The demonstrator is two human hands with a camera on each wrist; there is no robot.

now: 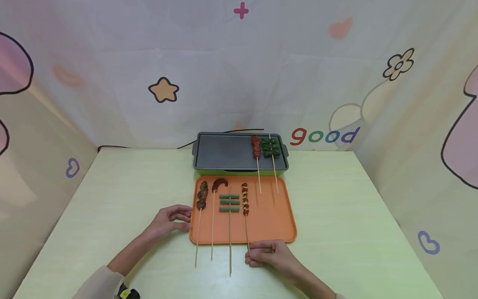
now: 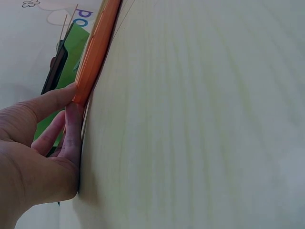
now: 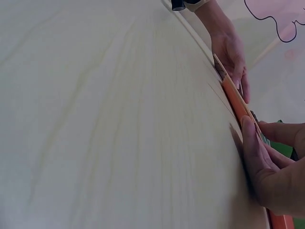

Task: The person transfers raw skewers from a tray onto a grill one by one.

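Observation:
My left hand (image 1: 172, 219) is at the left edge of an orange tray (image 1: 270, 226). In the left wrist view its thumb and fingers grip the tray's rim (image 2: 90, 64). At the tray's front edge, my right hand (image 1: 270, 255) pinches the lower stick of a skewer (image 1: 245, 199) with small brown and pale pieces. Left of it on the tray lie a skewer of green bars (image 1: 229, 202), a skewer with a curled dark red piece (image 1: 219, 183) and a skewer of brown chunks (image 1: 202, 195). Their sticks overhang the front edge.
A grill with a dark plate (image 1: 224, 151) and green base stands behind the tray. On its right side lie a red meat skewer (image 1: 256, 147) and a green leafy skewer (image 1: 270, 148), their sticks reaching over the tray. A black cable (image 1: 185, 145) runs behind.

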